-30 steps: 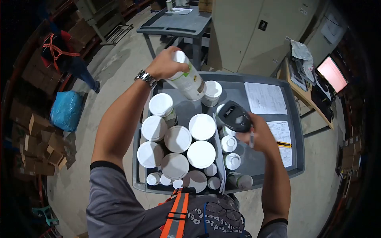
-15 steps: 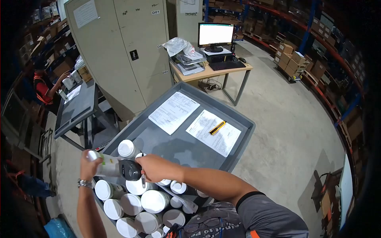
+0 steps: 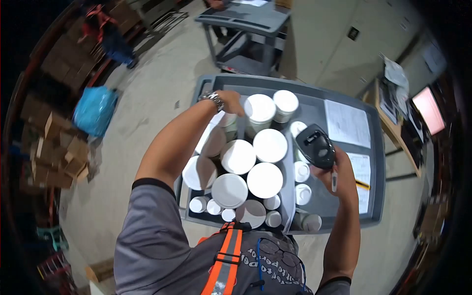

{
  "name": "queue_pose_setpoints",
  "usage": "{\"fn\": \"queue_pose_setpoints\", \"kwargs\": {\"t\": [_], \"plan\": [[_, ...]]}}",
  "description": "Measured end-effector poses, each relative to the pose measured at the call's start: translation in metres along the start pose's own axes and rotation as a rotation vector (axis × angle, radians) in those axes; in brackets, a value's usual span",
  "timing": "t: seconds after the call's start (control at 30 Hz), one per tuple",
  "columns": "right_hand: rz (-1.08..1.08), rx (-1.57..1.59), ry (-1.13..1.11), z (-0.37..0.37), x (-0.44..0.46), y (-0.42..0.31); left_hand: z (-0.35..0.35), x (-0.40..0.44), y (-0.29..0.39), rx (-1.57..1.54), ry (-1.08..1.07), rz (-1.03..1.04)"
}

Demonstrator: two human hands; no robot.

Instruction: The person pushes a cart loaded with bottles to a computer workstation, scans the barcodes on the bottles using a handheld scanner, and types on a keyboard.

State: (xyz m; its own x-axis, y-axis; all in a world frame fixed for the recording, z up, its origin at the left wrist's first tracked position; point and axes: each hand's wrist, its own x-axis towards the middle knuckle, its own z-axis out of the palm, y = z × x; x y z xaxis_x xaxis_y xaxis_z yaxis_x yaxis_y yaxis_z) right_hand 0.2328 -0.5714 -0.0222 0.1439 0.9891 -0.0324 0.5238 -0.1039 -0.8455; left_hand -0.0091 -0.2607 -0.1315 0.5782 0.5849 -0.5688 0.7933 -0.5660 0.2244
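Observation:
My left hand (image 3: 229, 103), with a metal watch at the wrist, is at the far left corner of the grey cart. Its fingers curve down over a white jar (image 3: 228, 123), whose lid is mostly hidden by the hand. A taller white-lidded jar (image 3: 260, 108) stands right beside it. In my right hand (image 3: 337, 172) is a black handheld barcode scanner (image 3: 315, 146), held above the small white bottles (image 3: 302, 171). More wide white-lidded jars (image 3: 270, 145) stand packed together between my hands.
The grey cart (image 3: 382, 196) has a raised rim. Paper sheets (image 3: 347, 123) and a yellow-black cutter (image 3: 362, 185) lie on its right part. Behind are a second cart (image 3: 246, 19) and a cabinet (image 3: 334, 54). A blue bag (image 3: 96, 110) and cartons (image 3: 59, 152) are at left.
The view has swung left and down. My left hand has moved the jar away from the scanner to the cart's far left corner. My right hand still holds the scanner, now farther right.

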Motion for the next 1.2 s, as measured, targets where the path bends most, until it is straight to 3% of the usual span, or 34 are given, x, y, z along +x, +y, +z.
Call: {"fn": "queue_pose_setpoints", "kwargs": {"t": [0.07,0.1,0.2,0.37,0.5,0.57,0.9,1.07,1.2], "plan": [[0.037,0.032,-0.004,0.004,0.000,-0.007,-0.004,-0.044,0.027,0.170,0.004,-0.122],[0.027,0.028,-0.015,0.008,0.003,-0.008,0.011,-0.044,0.028,0.149,0.130,-0.189],[0.018,0.026,-0.039,0.020,0.005,-0.010,0.025,-0.040,0.028,0.236,0.222,-0.264],[0.048,0.053,-0.097,0.030,0.015,-0.019,-0.019,-0.063,-0.003,-0.148,0.398,-0.257],[-0.033,0.053,-0.149,0.051,0.033,-0.022,-0.067,-0.088,-0.020,-0.340,0.444,-0.149],[-0.057,-0.025,-0.151,0.059,0.042,-0.024,-0.094,-0.116,-0.008,-0.586,0.374,-0.092],[-0.104,-0.121,-0.136,0.074,0.058,-0.015,-0.108,-0.137,0.012,-0.448,0.437,-0.157],[-0.224,-0.014,-0.097,0.070,0.047,-0.008,-0.054,-0.090,0.018,-0.026,0.454,-0.231],[-0.062,-0.012,-0.165,0.059,0.031,-0.027,0.014,-0.073,0.036,0.017,0.474,-0.330]]}}
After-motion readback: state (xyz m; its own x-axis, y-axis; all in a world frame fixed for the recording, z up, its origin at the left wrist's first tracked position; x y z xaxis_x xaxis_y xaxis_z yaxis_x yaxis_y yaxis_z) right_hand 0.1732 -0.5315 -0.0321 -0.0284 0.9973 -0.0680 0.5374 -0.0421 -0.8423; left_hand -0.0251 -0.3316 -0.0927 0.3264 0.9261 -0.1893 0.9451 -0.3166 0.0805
